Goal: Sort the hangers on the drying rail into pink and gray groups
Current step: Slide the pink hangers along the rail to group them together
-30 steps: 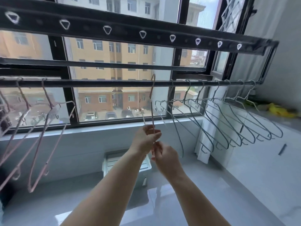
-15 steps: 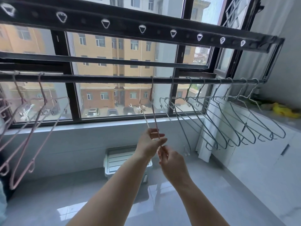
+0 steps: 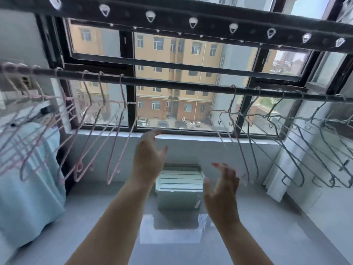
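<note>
A dark drying rail (image 3: pixel 172 84) runs across the window. Several pink hangers (image 3: pixel 114 142) hang in a bunch on its left part. Several gray hangers (image 3: pixel 298 150) hang on its right part. One pink hanger (image 3: pixel 239 138) hangs alone at the left end of the gray bunch. My left hand (image 3: pixel 149 157) is raised below the rail's bare middle, fingers spread, holding nothing. My right hand (image 3: pixel 222 180) is lower, fingers relaxed and empty, just left of the lone pink hanger's lower end.
A second perforated rail (image 3: pixel 191 22) runs overhead. A pale plastic box (image 3: pixel 178 188) sits on the glossy floor under the window. A light blue cloth (image 3: pixel 28 178) hangs at the left. A white curtain (image 3: pixel 277 178) hangs at the right.
Both hands have let go of the pink hanger they held and opened. The view has swung left, bringing more pink hangers into sight.
</note>
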`<state>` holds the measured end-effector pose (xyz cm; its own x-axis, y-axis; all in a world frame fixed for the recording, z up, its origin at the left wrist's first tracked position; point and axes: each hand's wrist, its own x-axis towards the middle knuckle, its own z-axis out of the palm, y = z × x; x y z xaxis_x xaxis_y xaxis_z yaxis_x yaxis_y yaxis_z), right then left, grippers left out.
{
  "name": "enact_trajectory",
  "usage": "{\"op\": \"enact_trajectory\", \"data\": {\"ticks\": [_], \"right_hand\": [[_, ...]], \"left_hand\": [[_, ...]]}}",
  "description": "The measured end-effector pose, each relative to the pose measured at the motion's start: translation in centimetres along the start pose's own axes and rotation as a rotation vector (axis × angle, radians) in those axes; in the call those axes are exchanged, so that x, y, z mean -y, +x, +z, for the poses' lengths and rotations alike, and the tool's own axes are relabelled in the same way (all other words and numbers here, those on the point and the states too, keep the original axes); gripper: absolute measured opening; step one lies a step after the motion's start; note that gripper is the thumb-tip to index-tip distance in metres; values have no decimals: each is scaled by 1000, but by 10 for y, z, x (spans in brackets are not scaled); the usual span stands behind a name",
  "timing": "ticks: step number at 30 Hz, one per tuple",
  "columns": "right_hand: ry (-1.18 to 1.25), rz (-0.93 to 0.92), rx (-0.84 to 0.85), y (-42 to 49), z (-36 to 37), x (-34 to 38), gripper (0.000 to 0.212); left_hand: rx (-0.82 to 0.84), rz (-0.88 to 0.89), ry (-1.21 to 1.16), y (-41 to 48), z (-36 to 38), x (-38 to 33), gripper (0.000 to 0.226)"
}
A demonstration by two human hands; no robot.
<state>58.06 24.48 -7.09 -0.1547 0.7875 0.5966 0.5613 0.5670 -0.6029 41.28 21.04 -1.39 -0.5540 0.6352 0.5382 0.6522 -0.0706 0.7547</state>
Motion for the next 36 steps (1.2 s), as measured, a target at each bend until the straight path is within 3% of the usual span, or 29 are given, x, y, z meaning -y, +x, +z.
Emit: {"op": "enact_trajectory", "data": {"ticks": [2, 5, 7, 10, 13, 15, 20, 25, 29, 36], "right_hand": [[78, -65, 255, -6, 27, 27, 36], [198, -108, 604, -12, 70, 70, 40], [256, -63, 739, -14, 97, 99, 46], [348, 25, 805, -19, 128, 136, 48], [451, 135, 762, -23, 149, 158, 43], [377, 168, 687, -25, 157, 164, 33], [435, 120, 472, -25, 139, 154, 23], [400, 186, 301, -14, 98, 117, 19], [369, 203, 214, -4, 56, 82, 20], [341, 302, 152, 13, 1, 35, 19]], "left_hand": [[-102, -11, 161, 3, -32, 23, 51], [-51, -125, 274, 4, -64, 51, 48], [39, -239, 299, 2, -78, 66, 44], [176, -347, 282, -2, -95, 81, 38], [206, -422, 1, -1, -106, 86, 29], [213, -471, -183, 1, -110, 87, 29], [283, -433, -282, 7, -103, 86, 31], [336, -373, -489, 4, -59, 55, 28], [445, -385, -650, -2, -16, 21, 27], [605, -407, -723, -10, 52, -21, 20]]}}
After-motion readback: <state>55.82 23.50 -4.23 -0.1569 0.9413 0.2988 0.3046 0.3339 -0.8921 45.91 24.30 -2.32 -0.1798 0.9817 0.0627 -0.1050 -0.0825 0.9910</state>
